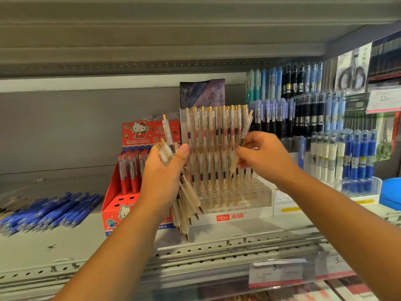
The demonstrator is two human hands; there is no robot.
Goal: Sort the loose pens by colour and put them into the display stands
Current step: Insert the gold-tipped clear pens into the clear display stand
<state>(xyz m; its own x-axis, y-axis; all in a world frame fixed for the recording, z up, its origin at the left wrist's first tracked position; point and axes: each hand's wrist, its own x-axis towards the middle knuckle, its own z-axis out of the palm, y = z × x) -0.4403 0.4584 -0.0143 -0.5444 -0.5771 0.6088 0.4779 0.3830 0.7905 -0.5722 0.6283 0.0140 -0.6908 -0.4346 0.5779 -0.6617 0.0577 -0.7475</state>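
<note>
My left hand (165, 179) grips a bundle of several clear pens with gold tips (186, 198), tips pointing down, in front of the red Hello Kitty stand (117, 200). My right hand (263, 157) pinches one clear gold-clipped pen (240, 146), held tilted over the right side of the clear acrylic stand (234, 216). That stand holds rows of similar clear pens upright at the back, with open holes in its front rows. A heap of loose blue pens (52, 211) lies on the shelf at the left.
Red pens (130, 170) stand in the Hello Kitty box. To the right, tiered stands hold blue, black and white pens (342, 157). A blue box (391, 192) sits at the far right. The shelf's front rail (195, 255) carries price tags (275, 272). Another shelf hangs overhead.
</note>
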